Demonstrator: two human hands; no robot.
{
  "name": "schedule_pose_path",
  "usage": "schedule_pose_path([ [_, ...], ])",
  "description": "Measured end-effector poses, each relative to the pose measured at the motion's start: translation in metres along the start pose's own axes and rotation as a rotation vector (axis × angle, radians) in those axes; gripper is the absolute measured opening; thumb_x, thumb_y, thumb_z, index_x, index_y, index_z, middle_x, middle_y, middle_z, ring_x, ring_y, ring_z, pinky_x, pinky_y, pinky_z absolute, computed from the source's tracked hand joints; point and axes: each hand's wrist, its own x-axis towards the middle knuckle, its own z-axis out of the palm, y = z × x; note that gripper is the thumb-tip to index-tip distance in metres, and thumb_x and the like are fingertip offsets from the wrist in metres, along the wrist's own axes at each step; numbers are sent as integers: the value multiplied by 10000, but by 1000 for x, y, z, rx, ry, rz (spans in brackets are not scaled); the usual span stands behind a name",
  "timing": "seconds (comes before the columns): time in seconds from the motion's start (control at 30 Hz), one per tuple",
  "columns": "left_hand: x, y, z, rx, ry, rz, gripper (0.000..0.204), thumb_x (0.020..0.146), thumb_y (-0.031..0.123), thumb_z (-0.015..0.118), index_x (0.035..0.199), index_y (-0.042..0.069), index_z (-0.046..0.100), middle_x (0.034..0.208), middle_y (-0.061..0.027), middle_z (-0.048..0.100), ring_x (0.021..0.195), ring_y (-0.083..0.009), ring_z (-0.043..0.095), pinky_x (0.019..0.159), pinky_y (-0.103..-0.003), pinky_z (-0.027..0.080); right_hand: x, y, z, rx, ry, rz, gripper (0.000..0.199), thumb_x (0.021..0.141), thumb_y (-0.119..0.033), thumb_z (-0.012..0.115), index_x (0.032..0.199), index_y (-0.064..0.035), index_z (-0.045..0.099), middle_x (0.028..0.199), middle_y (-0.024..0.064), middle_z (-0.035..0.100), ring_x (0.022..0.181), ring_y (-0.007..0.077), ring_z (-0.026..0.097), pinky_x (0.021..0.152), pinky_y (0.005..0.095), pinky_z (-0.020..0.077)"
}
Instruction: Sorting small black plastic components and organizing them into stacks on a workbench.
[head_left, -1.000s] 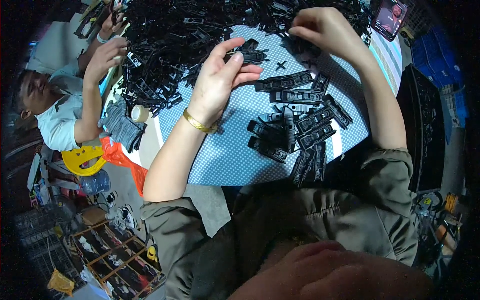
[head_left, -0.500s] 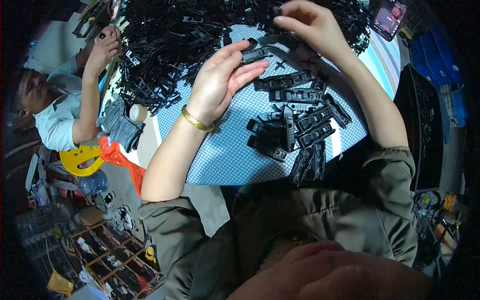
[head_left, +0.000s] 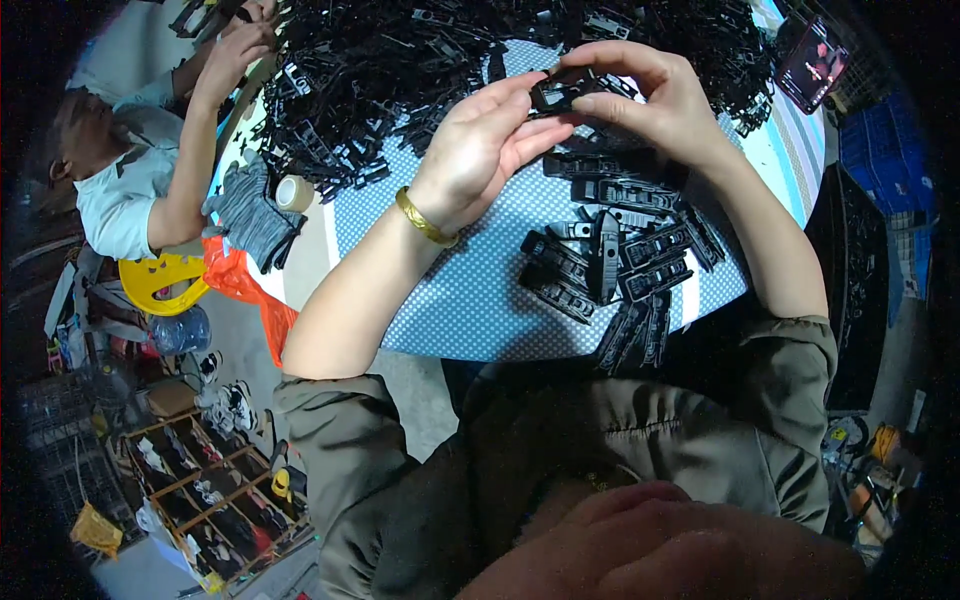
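Note:
Above the far part of the table, both hands meet at a long black plastic part point(head_left: 552, 95). My left hand point(head_left: 480, 150), with a gold bangle at its wrist, has the part between thumb and fingers. From the other side, my right hand point(head_left: 655, 100) pinches the part's right end between thumb and forefinger; what exactly sits in that pinch is partly hidden. Nearer to me, below the hands, several similar long black plastic parts point(head_left: 655, 248) lie in a loose pile on the blue dotted tablecloth point(head_left: 450, 310).
A big heap of black plastic pieces point(head_left: 400, 80) covers the table's far side. At left lie a tape roll point(head_left: 294, 193), a grey glove point(head_left: 250, 210) and a red bag point(head_left: 245, 290). A co-worker point(head_left: 140, 190) sits there. A phone point(head_left: 812, 65) stands far right.
My right hand has come down from the heap to the part in my left hand and now grips its end. The left hand sits slightly farther right in the picture; the view has shifted a little.

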Motion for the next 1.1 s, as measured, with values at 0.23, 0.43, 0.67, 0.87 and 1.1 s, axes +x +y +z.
schedule_pose_path([
  [0.23, 1, -8, 1, 38, 77, 78, 360, 912, 89, 364, 1225, -78, 301, 1088, -201, 501, 970, -236, 558, 877, -312, 467, -1, -6, 3, -113, 17, -99, 310, 683, -90, 684, 982, -40, 623, 986, 93, 621, 944, 193, 579, 849, 311, 451],
  [0.43, -2, -9, 5, 165, 106, 164, 468, 879, 109, 470, 1251, -88, 265, 1064, -180, 515, 950, -200, 557, 840, -282, 477, 0, -2, 2, -273, 3, -348, 314, 669, -106, 691, 971, -46, 628, 1012, 76, 615, 993, 227, 555, 873, 339, 439],
  [0.67, -3, -6, 4, 280, 17, 236, 446, 862, 95, 498, 1240, -69, 327, 1011, -143, 555, 864, -157, 579, 784, -245, 493, 0, 3, 6, -128, -18, -165, 281, 725, -166, 664, 986, -67, 629, 1014, 78, 612, 988, 210, 556, 868, 326, 444],
  [0.87, -2, 3, 3, 368, -81, 235, 435, 867, 94, 489, 1256, -29, 337, 1050, -112, 553, 904, -143, 571, 815, -282, 485, 0, -5, -4, 112, -149, 186, 259, 783, -192, 624, 1000, -50, 625, 903, 76, 636, 814, 137, 607, 748, 255, 485],
  [1.1, -12, 3, 24, 708, -201, 298, 379, 847, 103, 497, 1207, 17, 416, 1054, -121, 561, 972, -162, 544, 838, -269, 456, 10, -7, -34, 482, -8, 262, 278, 786, -267, 616, 931, -31, 632, 859, 81, 638, 775, 145, 610, 711, 257, 482],
])
